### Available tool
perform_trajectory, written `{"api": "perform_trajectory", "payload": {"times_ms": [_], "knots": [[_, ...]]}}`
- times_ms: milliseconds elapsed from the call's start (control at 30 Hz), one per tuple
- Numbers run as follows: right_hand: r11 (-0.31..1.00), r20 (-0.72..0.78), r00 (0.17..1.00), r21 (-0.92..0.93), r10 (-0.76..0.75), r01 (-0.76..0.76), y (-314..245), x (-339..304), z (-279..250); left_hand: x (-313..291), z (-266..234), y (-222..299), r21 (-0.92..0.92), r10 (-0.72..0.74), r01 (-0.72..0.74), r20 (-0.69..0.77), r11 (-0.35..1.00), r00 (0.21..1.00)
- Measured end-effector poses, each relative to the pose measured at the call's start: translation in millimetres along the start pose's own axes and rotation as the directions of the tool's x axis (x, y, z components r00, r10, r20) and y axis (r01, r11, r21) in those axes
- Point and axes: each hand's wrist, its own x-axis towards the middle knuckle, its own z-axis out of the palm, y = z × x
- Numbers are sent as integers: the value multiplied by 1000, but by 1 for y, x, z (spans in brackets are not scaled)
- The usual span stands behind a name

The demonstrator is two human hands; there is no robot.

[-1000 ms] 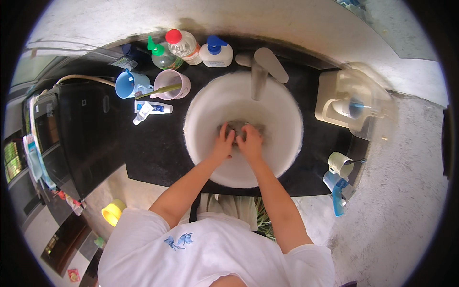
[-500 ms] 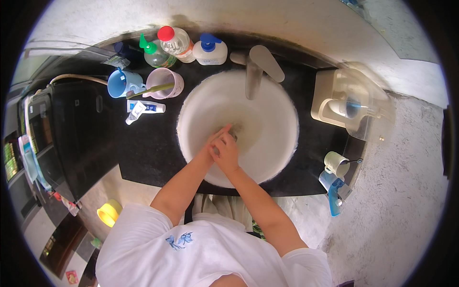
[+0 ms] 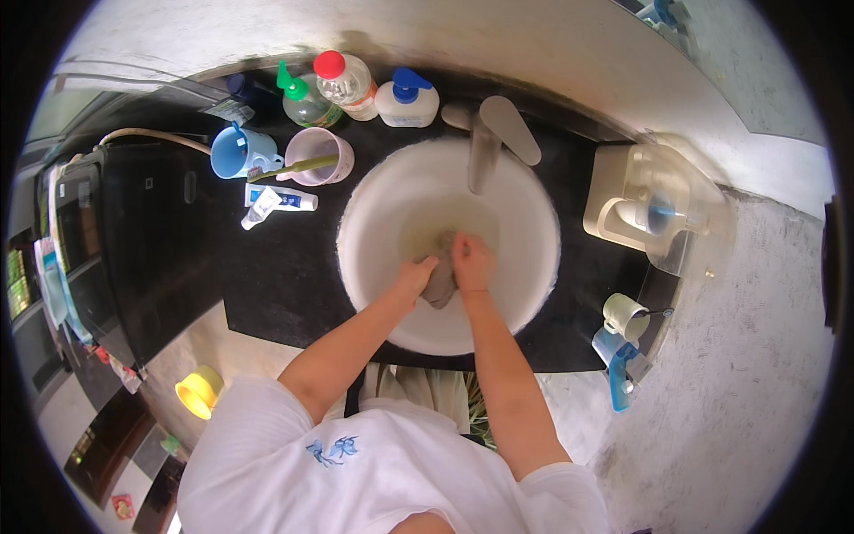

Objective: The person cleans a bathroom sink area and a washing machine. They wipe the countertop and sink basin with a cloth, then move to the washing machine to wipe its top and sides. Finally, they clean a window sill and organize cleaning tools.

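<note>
Both hands are inside the round white washbasin (image 3: 532,254), above cloudy water. A crumpled, wet-looking grey cloth (image 3: 439,290) hangs between them; its exact kind does not show. My left hand (image 3: 416,276) grips the cloth's left side, thumb on top. On the other side, my right hand (image 3: 473,262) has its fingers curled and pinched at the cloth's upper right edge. Beyond the hands, the grey tap (image 3: 485,156) reaches over the basin from the back.
Behind the basin stand a white pump bottle (image 3: 407,102), a red-capped bottle (image 3: 349,87) and a green-pump bottle (image 3: 307,102). Left are a pink cup (image 3: 322,147) with a toothbrush, a blue cup (image 3: 233,153) and toothpaste tubes (image 3: 283,198). A beige container (image 3: 614,196) sits right, near a pale mug (image 3: 623,313).
My hands were clasped together over a mostly hidden dark thing. Now they are apart, the right one further right, and the grey cloth shows spread between them. The view has shifted slightly.
</note>
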Motion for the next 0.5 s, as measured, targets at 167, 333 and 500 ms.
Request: {"api": "perform_trajectory", "payload": {"times_ms": [167,333,500], "knots": [[904,51,990,-405,-128,137,17,-10,-20,-34,-8,33,375,352,-334,21,865,936],[807,379,922,-520,-76,280,5,-48,13,-10,-6,-29,800,590,-379,39,465,806],[955,447,893,-284,51,87,-8,-13,-15,-24,-7,3,278,18,-20,9,960,1000]]}}
